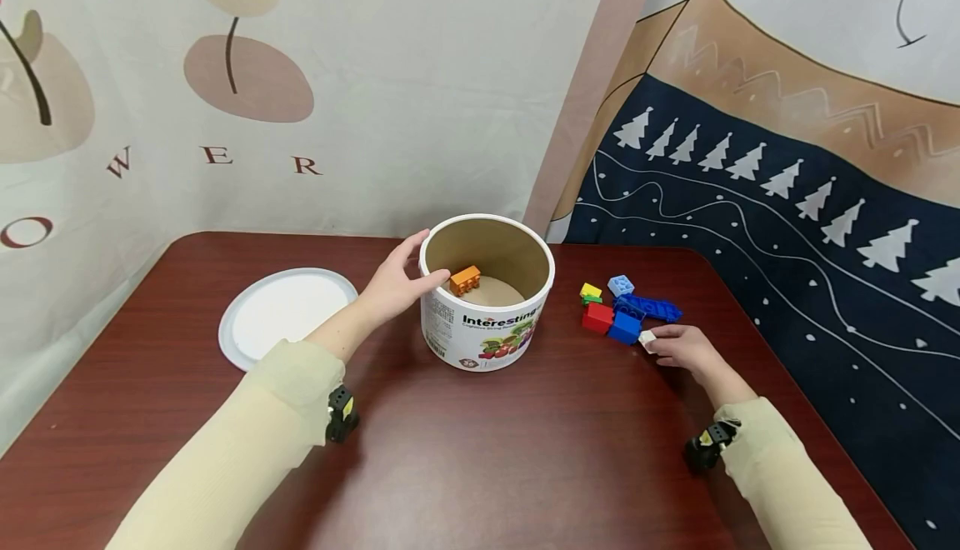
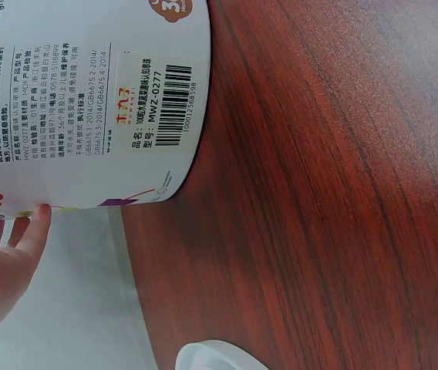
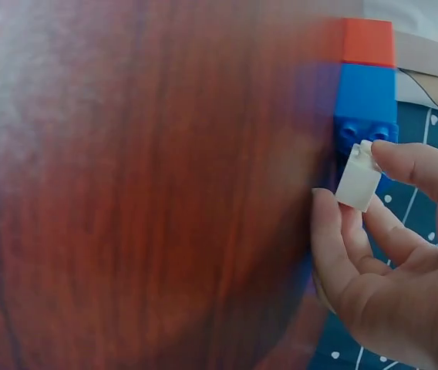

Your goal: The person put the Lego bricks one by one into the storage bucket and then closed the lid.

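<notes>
A white bucket [image 1: 480, 337] with a printed fruit label stands mid-table, an orange toy block [image 1: 465, 280] inside it. My left hand [image 1: 393, 283] holds the bucket's left side, thumb over the rim and fingers along the outer wall. In the left wrist view its fingertips meet the wall. To the right, my right hand [image 1: 686, 348] pinches a small white toy brick [image 3: 359, 177] between thumb and fingers. Close beyond it lie a blue brick [image 1: 625, 327], a red brick [image 1: 597, 317], a long dark blue piece [image 1: 652, 308], a light blue brick [image 1: 620, 285] and a yellow brick [image 1: 590, 290].
A round white lid [image 1: 281, 312] lies on the brown table [image 1: 487, 458], left of the bucket and partly behind the left forearm. A small green brick [image 1: 592, 300] sits against the yellow one. Printed cloths hang behind the table and along its right side.
</notes>
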{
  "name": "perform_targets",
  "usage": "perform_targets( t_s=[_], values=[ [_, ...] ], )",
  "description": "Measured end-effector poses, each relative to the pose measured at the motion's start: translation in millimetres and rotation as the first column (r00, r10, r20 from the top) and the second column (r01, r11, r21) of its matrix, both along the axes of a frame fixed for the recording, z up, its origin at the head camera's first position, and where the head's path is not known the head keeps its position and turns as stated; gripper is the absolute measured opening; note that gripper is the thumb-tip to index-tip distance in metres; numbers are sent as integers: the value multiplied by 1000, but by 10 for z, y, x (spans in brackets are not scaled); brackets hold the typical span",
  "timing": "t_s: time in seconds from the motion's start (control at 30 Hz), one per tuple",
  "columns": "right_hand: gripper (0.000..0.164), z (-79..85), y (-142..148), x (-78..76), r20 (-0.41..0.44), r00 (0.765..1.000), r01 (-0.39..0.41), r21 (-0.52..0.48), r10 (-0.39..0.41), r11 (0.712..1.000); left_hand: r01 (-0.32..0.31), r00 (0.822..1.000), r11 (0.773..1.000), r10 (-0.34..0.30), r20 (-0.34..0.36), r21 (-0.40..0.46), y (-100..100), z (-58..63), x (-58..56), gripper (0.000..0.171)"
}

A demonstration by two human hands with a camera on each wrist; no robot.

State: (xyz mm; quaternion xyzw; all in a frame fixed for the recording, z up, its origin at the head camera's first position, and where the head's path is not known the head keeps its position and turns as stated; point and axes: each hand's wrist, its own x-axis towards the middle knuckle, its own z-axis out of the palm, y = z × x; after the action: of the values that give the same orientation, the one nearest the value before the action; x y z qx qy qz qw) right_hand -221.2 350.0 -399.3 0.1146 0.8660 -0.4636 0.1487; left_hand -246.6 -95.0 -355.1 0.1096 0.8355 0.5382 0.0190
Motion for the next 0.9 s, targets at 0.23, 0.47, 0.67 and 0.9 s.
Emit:
perform_targets(
  t_s=[0.23,0.47,0.67,0.9],
  values=[
    [52,174,52,38,-29,1000,-12,-112,9,994,-2,1000,1000,2,1,0,11,21,20,77],
    [51,364,79,51,-98,995,-31,-96,22,995,-2,1000,1000,2,6,1,11,13,27,78],
    [51,584,-9,17,-144,989,-46,-77,34,996,-3,1000,1000,3,7,-16,26,13,25,78],
    [51,930,-284,-74,-190,979,-81,-52,70,995,-6,1000,1000,6,5,-19,24,13,35,77]
  ],
)
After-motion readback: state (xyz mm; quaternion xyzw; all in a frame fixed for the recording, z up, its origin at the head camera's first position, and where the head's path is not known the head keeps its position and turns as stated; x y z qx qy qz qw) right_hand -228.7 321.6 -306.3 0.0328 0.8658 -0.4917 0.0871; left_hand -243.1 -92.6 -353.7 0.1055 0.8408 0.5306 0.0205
